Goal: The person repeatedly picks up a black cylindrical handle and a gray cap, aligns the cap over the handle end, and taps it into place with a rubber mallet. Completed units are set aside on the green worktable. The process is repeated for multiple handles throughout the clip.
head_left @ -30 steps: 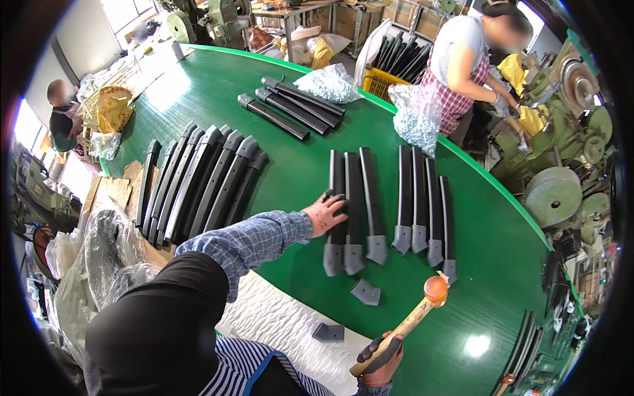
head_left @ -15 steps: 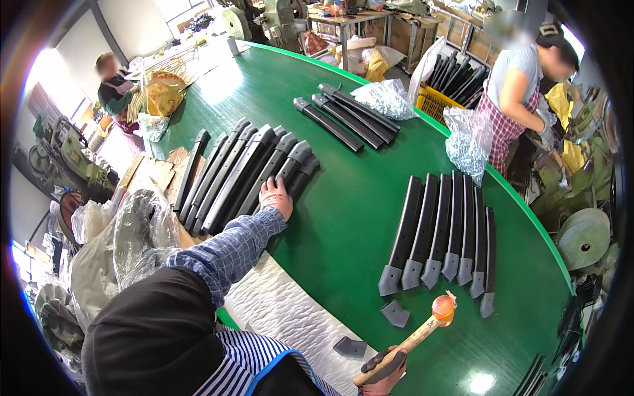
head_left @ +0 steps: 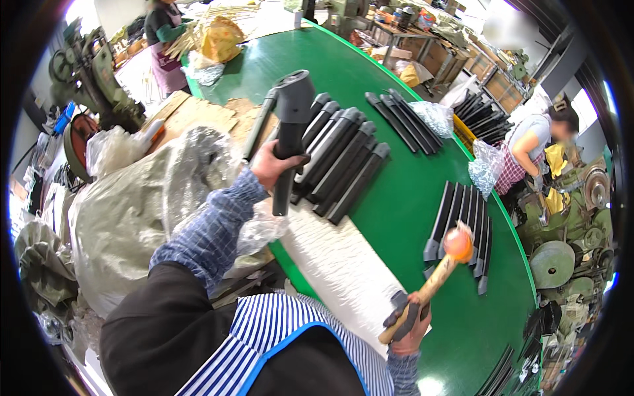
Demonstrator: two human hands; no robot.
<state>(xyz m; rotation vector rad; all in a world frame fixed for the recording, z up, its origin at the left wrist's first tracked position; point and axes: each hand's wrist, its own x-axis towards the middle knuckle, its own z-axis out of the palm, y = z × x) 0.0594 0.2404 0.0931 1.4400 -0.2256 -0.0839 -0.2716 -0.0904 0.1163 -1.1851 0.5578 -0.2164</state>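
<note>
My left hand (head_left: pixel 272 166) is closed around a black tube (head_left: pixel 285 142), holding it upright above the table's left side. A grey angled end piece (head_left: pixel 294 99) caps its top. Beside it lies a row of similar capped tubes (head_left: pixel 342 158). In my right hand (head_left: pixel 411 330) is a mallet (head_left: pixel 432 280) with a pale wooden handle and an orange head, pointing up and away. A loose dark grey elbow piece (head_left: pixel 398 299) shows just behind the right hand, partly hidden by it. Further right lies another row of capped tubes (head_left: pixel 452 214), partly covered by the mallet head.
A white quilted sheet (head_left: pixel 347 261) lies along the near edge of the green table (head_left: pixel 396 198). Several tubes (head_left: pixel 403 122) and clear bags of small parts (head_left: pixel 432 119) lie farther off. Plastic-covered material (head_left: pixel 145 211) stands at left. Two people (head_left: pixel 528 148) work across the table.
My left hand has taken a capped tube from the left row and raised it upright. My right hand still grips the mallet, now higher in the picture. The whole view has shifted.
</note>
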